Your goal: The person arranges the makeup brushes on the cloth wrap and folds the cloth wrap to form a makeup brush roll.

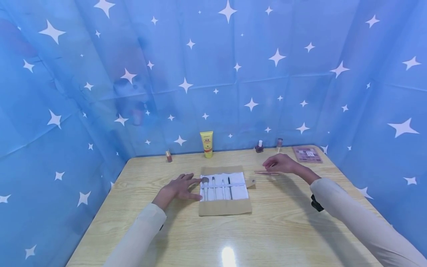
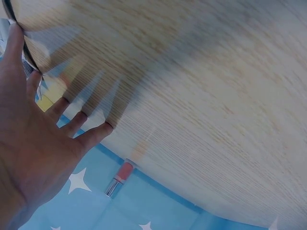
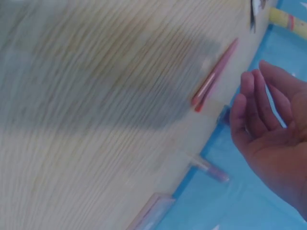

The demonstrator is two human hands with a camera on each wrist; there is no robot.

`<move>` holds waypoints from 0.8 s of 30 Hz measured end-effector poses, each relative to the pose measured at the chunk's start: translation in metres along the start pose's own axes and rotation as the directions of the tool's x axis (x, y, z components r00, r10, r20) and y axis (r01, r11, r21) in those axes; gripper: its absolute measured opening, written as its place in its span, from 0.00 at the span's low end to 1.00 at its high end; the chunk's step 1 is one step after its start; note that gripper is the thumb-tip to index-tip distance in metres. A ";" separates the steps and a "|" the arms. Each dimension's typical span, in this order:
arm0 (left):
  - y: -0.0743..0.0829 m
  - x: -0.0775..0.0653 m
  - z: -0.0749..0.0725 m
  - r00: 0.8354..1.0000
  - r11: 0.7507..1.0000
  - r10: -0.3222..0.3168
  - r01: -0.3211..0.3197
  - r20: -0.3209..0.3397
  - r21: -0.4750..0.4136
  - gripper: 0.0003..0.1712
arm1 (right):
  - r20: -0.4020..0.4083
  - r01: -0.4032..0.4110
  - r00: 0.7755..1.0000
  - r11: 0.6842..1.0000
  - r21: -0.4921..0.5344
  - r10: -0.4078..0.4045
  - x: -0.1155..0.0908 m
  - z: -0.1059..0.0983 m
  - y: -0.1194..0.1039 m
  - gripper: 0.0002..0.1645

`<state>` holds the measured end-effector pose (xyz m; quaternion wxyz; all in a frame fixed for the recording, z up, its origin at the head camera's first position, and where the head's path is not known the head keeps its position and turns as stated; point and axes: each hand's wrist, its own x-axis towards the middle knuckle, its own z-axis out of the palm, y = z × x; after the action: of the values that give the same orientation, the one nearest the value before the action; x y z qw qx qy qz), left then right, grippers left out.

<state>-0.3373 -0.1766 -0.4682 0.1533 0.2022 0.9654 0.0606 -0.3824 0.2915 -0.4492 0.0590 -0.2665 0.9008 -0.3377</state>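
Note:
A tan brush roll with a white lining lies unrolled on the table, several makeup brushes tucked under its strap. My left hand has its fingers spread at the roll's left edge; in the left wrist view, thumb and index finger touch that edge. Pink tweezers lie flat to the right of the roll. Over them hovers my right hand, fingers loosely bent and apart from the tweezers, with nothing visible in its grasp.
Along the back edge stand a small lipstick-like tube, a yellow squeeze tube, a dark nail polish bottle and a small tube with a brownish cap. An eyeshadow palette lies at the back right. A blue starry curtain surrounds the table.

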 end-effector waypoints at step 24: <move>-0.001 0.004 0.000 1.000 1.000 -0.005 0.005 0.011 0.004 0.48 | -0.043 -0.021 0.999 0.991 -0.131 0.016 -0.022 0.000 0.029 0.08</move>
<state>-0.3408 -0.1758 -0.4694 0.1585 0.2006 0.9651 0.0573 -0.3764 0.3207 -0.4693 0.0255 -0.2543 0.9245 -0.2827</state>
